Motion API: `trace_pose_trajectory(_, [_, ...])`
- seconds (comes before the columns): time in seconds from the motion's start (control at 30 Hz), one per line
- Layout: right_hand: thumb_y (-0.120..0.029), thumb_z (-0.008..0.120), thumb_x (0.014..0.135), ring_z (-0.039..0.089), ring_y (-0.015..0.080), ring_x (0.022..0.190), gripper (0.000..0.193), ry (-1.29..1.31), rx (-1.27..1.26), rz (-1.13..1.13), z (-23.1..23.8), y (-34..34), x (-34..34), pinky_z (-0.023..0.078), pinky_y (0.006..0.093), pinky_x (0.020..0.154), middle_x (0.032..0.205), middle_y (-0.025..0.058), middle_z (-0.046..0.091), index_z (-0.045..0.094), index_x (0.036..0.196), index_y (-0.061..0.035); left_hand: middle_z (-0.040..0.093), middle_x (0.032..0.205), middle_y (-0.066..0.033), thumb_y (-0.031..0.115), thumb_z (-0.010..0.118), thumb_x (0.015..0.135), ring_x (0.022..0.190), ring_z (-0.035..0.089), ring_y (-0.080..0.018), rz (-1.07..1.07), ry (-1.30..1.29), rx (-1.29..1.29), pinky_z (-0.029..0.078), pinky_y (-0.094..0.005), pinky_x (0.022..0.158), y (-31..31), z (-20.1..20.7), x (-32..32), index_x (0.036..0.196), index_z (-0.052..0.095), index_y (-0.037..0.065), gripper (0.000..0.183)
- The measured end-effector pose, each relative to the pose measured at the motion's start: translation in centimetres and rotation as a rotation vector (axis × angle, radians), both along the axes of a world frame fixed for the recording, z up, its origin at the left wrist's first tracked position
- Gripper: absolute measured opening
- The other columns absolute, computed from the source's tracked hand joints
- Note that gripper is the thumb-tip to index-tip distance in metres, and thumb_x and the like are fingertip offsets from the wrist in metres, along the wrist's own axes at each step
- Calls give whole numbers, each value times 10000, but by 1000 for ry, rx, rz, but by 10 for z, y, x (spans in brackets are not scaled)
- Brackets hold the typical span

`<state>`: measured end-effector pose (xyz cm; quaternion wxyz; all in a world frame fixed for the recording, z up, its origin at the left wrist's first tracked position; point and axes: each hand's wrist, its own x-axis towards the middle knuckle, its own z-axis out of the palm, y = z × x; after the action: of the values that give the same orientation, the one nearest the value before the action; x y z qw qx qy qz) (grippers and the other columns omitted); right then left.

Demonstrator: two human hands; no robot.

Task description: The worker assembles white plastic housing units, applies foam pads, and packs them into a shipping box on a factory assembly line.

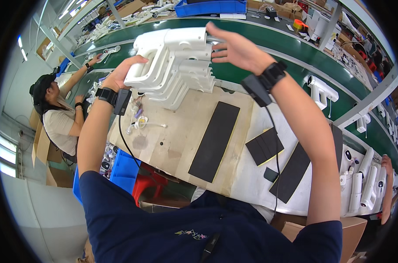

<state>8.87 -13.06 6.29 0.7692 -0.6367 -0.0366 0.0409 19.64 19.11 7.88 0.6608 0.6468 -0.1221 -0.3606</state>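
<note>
A stack of several white plastic gun-shaped housings [171,56], each with a looped handle, stands at the far side of the worktable. My left hand [122,72] grips the handle end of the top housings, its thumb over the upper edge and its other fingers mostly hidden. At the stack's right end is my right hand [239,49], fingers spread and thumb raised; whether its fingertips touch the housings I cannot tell. Small wired parts [142,122] lie on the table below the stack, near my left wrist.
A long black foam strip [214,141] lies mid-table, with smaller black pads [264,146] to its right. Beyond runs a green conveyor [291,57] carrying white devices [322,90]. A co-worker [58,109] sits at the left. Blue bins [125,168] stand below the table's left edge.
</note>
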Motion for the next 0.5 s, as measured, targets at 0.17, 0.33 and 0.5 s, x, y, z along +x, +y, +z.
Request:
trace_pose_trajectory(0.17, [-438, 726, 859, 458, 321, 1179, 792, 89, 94, -104, -6, 10, 13, 465, 430, 976, 1314, 223, 365, 344, 1383, 16, 663, 1133, -166, 199, 648, 861, 925, 701, -219, -54, 33, -22, 584, -340, 818, 3, -6, 16, 1326, 481, -25, 542])
trace_pose_trajectory(0.33, [-395, 733, 858, 424, 331, 1209, 745, 140, 155, -181, -22, 8, 17, 481, 431, 961, 1323, 220, 355, 360, 1367, 1, 669, 1133, -141, 232, 671, 881, 920, 697, -196, -116, -42, 127, 577, -328, 799, -13, -21, 39, 1306, 504, -14, 518])
trace_pose_trajectory(0.5, [-375, 701, 883, 425, 322, 1201, 676, 170, 161, -117, -36, 9, 23, 483, 421, 956, 1300, 218, 387, 380, 1349, -6, 663, 1162, -147, 264, 682, 893, 955, 691, -216, -137, 19, 228, 578, -354, 796, -21, -36, 51, 1301, 525, -6, 514])
